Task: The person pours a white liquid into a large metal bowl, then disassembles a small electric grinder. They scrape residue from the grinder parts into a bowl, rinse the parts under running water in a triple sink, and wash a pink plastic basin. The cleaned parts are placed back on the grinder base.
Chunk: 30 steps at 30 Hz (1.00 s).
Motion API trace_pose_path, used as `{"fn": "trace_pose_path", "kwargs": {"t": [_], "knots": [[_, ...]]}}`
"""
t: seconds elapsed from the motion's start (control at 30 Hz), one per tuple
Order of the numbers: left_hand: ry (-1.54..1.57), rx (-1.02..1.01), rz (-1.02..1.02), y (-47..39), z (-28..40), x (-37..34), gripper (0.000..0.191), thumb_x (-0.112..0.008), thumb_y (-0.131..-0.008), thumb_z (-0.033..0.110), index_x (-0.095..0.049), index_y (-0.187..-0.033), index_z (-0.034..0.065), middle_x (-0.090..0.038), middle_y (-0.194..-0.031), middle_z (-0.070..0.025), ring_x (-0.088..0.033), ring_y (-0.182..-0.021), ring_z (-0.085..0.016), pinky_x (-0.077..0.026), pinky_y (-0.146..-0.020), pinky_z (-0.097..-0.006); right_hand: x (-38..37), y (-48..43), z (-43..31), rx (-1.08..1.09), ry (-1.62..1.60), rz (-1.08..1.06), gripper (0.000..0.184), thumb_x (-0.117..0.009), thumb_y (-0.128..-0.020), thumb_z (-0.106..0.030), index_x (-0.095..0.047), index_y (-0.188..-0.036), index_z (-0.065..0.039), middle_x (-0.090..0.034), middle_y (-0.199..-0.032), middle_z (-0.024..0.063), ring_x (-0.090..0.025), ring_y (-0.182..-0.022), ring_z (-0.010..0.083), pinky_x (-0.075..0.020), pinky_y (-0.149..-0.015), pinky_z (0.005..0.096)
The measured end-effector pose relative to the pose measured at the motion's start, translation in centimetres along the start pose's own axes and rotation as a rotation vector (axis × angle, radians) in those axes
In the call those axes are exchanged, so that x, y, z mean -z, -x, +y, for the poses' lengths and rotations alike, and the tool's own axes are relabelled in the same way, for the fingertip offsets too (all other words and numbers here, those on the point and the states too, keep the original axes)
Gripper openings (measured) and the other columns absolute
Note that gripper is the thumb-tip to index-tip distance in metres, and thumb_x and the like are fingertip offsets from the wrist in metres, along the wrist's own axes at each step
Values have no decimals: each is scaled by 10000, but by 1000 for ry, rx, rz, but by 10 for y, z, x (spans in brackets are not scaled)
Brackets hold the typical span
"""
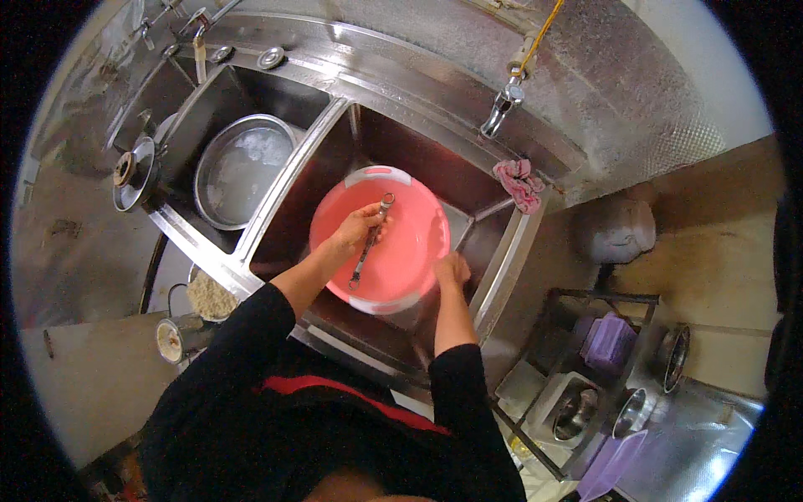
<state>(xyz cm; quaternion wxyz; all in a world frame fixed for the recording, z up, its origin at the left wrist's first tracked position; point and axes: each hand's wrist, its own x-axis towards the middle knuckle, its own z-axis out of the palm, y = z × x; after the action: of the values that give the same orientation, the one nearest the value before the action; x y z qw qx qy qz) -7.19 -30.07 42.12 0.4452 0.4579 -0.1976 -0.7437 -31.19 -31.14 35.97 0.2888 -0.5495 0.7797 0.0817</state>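
My left hand (361, 229) grips a double-ended ring spanner (365, 251) near its upper end. Both ring ends show, and the tool slants over a pink plastic basin (411, 276). This round basin sits in the right-hand compartment of a stainless steel sink (295, 238) and has pale patches on its rim. Beside the basin's right rim is my right hand (452, 270), blurred, its fingers curled. Whether it grips the rim or something small is hidden.
The compartment to the left holds a metal bowl of cloudy liquid (244, 182). A lid (135, 174) leans at its outer edge. Above the basin is a tap (502, 110); a pink cloth (519, 185) hangs at the sink's corner. Right stands a rack (564, 295) with containers.
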Motion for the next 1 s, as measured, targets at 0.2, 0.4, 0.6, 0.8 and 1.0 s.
{"fn": "trace_pose_path", "kwargs": {"t": [0.2,0.4,0.6,0.8,1.0], "knots": [[61,75,-69,-28,11,-29,246,-503,-932,334,-540,-1060,128,-502,-760,16,-481,-600,-100,-474,-551,-302,153,60,-62,316,-222,483,478,-558,-846,-374,-551,-1203,-57,-646,-1008,172,-612,-977,309,-462,-833,426],[57,103,-197,-50,29,-82,374,-526,-896,445,-607,-1058,117,-527,-771,10,-501,-619,-108,-466,-575,-283,272,136,-143,674,-266,1144,364,-558,-881,-335,-574,-1102,-46,-646,-808,133,-631,-719,320,-484,-606,396],[106,-71,-234,-62,48,-133,237,-461,-958,261,-581,-1059,83,-618,-788,-34,-588,-670,-137,-479,-608,-274,307,141,-157,558,151,949,285,-558,-870,-323,-581,-1007,-75,-632,-775,143,-611,-714,359,-462,-601,442],[54,-83,-234,-74,63,-150,214,-429,-971,246,-565,-1033,93,-577,-759,1,-546,-656,-118,-413,-579,-247,345,107,-130,1162,225,749,199,-613,-831,-233,-585,-943,-70,-623,-801,140,-592,-712,352,-454,-599,423],[228,49,-389,-73,93,-153,490,-367,-928,553,-532,-957,93,-372,-618,39,-272,-500,-73,-231,-437,-223,356,94,-125,1350,155,625,197,-606,-833,-184,-590,-998,-76,-613,-845,133,-587,-749,327,-464,-634,383]]}}
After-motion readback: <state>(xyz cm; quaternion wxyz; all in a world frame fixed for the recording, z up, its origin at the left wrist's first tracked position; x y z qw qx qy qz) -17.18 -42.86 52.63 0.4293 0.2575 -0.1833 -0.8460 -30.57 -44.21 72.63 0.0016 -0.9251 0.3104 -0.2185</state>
